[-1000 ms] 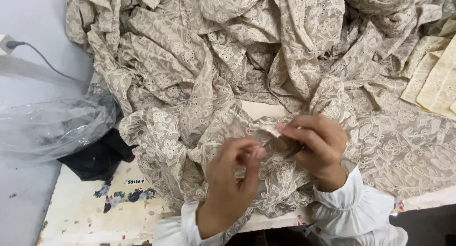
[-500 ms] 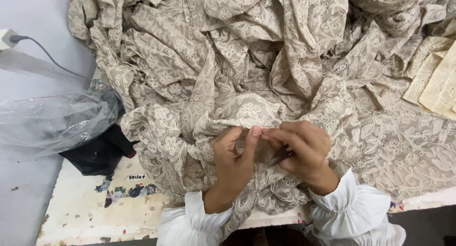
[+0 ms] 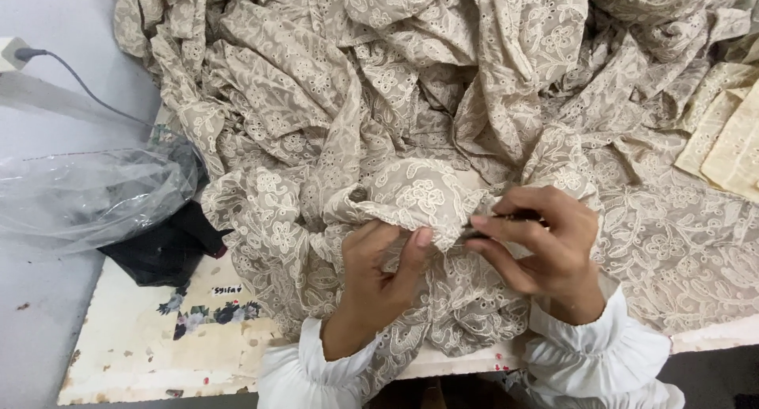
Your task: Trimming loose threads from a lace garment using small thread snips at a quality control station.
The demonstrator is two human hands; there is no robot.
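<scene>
My left hand (image 3: 379,278) and right hand (image 3: 538,247) pinch a fold of the beige embroidered lace cloth (image 3: 419,196) at the worn white table's (image 3: 158,338) front edge; the seam work looks mid-step, and next I judge I need a firmer, closer grip.

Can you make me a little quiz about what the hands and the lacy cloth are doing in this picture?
1. True or false: both hands pinch the beige embroidered fabric.
2. What lies at the table's left edge? A) a clear plastic bag over a black cloth B) a red bucket C) a stack of books
3. What colour are the person's sleeve cuffs?

Key:
1. True: the left hand and right hand meet on one fold of it.
2. A
3. White
</scene>
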